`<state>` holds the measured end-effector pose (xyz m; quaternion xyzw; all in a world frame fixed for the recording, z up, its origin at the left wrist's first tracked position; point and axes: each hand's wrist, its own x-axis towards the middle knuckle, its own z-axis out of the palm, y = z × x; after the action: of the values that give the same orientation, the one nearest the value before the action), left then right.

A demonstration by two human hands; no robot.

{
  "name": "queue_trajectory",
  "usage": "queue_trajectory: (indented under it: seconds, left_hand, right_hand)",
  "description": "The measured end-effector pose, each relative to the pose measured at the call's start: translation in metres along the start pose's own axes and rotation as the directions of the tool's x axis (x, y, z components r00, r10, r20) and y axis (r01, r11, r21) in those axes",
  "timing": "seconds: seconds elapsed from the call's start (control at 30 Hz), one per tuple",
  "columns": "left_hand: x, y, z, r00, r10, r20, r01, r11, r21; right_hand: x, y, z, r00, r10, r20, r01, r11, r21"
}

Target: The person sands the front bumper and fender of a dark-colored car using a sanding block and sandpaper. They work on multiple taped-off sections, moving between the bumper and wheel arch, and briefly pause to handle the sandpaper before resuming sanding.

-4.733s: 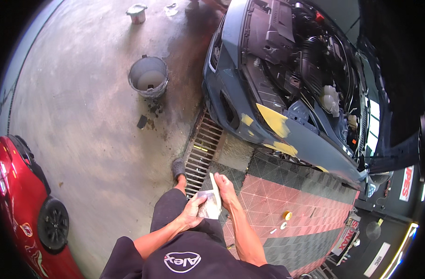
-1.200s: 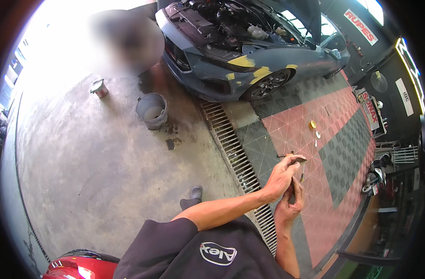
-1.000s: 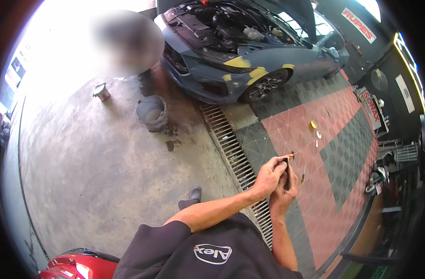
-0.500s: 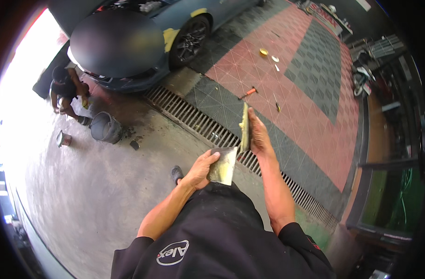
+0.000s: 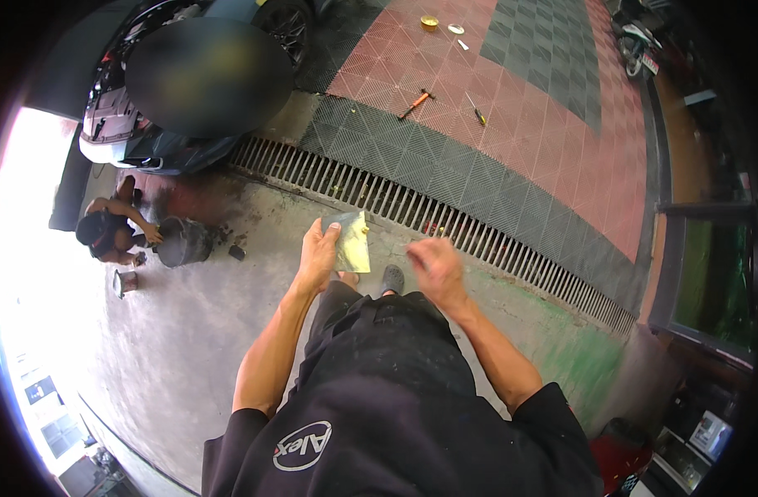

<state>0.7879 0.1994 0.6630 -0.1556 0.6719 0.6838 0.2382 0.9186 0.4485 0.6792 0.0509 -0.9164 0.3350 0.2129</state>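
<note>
My left hand (image 5: 317,255) grips a thin, flat putty spreader (image 5: 353,243) between thumb and fingers. Yellow putty is smeared over the spreader's face, and a small lump clings to its right edge. To the right, apart from it, my right hand (image 5: 439,272) is closed and slightly blurred, its fingers curled inward. What it holds is hidden behind the fingers; a small yellowish bit shows just above them. Both hands are in front of my body, over the concrete floor beside the drain grate (image 5: 379,199).
A person (image 5: 106,228) crouches at the left by a dark bucket (image 5: 184,242) and a small pot (image 5: 125,284). A car (image 5: 118,108) stands behind them. On the floor tiles lie an orange-handled hammer (image 5: 415,105), a screwdriver (image 5: 477,113), and a yellow-filled bowl (image 5: 429,23).
My hands have drawn apart, the left one moving leftward with its spreader. The second putty-covered spreader, seen in my right hand before, no longer shows clearly. The view has shifted; the crouching person leans over the bucket.
</note>
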Motion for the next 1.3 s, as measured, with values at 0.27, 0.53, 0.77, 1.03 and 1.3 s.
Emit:
queue_trajectory:
  seconds: [0.27,0.53,0.77,1.03,1.3]
  left_hand:
    - [0.021,0.029,-0.01,0.964,-0.17,0.206,0.096,0.939,0.33]
    - [0.087,0.015,-0.088,0.936,-0.347,-0.063,0.323,0.914,-0.244]
    - [0.164,0.035,-0.094,0.624,-0.283,0.728,0.755,0.459,-0.468]
    - [0.153,0.097,-0.055,0.356,-0.278,0.892,0.853,0.487,-0.188]
    - [0.134,0.11,-0.055,0.699,-0.423,0.576,0.651,0.709,-0.27]
  right_hand:
    - [-0.013,0.041,0.105,0.901,0.369,0.228,-0.332,0.925,-0.187]
    - [0.034,0.052,0.124,0.818,0.571,0.073,-0.566,0.821,-0.077]
    - [0.18,-0.039,0.103,0.984,-0.176,0.007,0.171,0.965,0.197]
    - [0.244,-0.011,0.121,0.995,0.089,-0.041,-0.092,0.993,-0.071]
    - [0.25,0.015,0.112,0.323,0.916,0.239,-0.566,-0.015,0.824]
